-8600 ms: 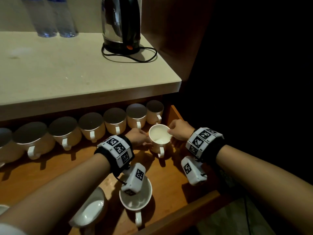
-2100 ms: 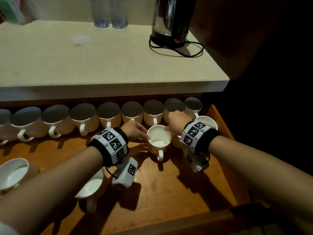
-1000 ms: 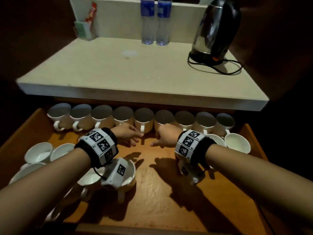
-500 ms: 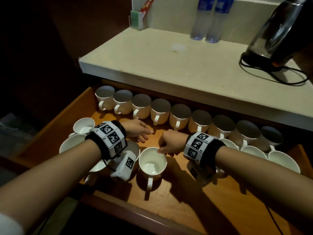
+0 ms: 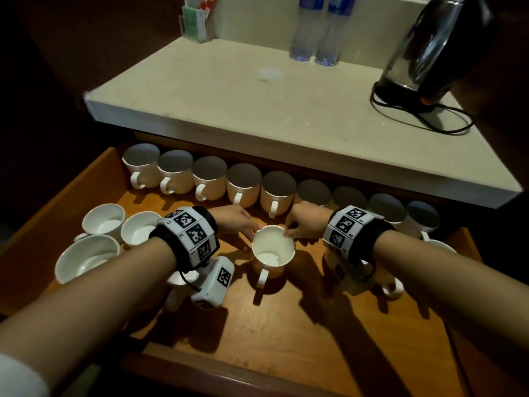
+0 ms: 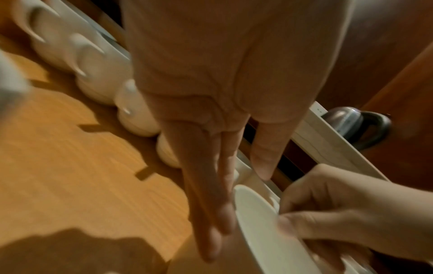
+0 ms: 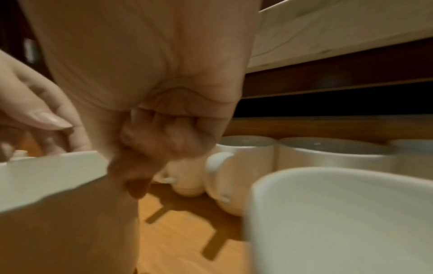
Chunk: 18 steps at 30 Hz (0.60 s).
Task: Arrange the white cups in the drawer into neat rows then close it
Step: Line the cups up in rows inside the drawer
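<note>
Frame centre — your right hand (image 5: 305, 224) pinched the white cup (image 5: 272, 251) rim; your left hand (image 5: 235, 220), fingers straight, touched its side.

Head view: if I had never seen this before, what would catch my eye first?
Probably the two hands meeting over one white cup in the middle of the open wooden drawer: the left hand touches its side with straight fingers while the right hand pinches its rim. Next, the back row of cups lined up under the counter, and the loose cluster of cups at the drawer's left.
</note>
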{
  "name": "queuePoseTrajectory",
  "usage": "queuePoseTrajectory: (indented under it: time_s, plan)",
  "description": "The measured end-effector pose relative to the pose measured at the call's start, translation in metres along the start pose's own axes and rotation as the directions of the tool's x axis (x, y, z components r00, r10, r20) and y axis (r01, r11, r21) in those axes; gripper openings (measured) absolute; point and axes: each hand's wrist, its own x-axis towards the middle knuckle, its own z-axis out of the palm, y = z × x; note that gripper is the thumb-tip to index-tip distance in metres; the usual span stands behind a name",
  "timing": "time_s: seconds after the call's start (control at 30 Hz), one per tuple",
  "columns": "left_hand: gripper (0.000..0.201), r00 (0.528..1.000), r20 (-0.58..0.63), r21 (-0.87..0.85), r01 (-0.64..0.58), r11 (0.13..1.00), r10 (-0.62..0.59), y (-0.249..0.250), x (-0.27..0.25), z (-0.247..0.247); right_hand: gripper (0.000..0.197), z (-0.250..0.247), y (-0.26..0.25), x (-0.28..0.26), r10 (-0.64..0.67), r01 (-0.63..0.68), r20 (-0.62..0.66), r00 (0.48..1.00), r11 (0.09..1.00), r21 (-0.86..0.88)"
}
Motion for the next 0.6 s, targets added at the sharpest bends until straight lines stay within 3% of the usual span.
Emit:
queuePoseTrajectory:
  time_s: [0.17,0.4,0.6]
  plan:
    - [0.029,1.0,0.017,-0.04,-0.025,0.999,0.026,0.018,0.012,0.019,0.03,-0.003,0.023,-0.013,0.106,-0.115,-0.115,0.988,0.99,-0.077]
    - [0.03,0.998,0.048,-0.048,-0.039,0.998,0.041,0.033,0.026,0.042,0.023,0.0,0.043,-0.029,0.224,-0.24,-0.224,0.948,0.97,-0.043]
    - [0.03,0.997,0.078,-0.045,-0.024,0.999,0.027,0.042,0.028,0.056,0.033,0.004,0.05,-0.029,0.297,-0.318,-0.325,0.898,0.948,-0.013]
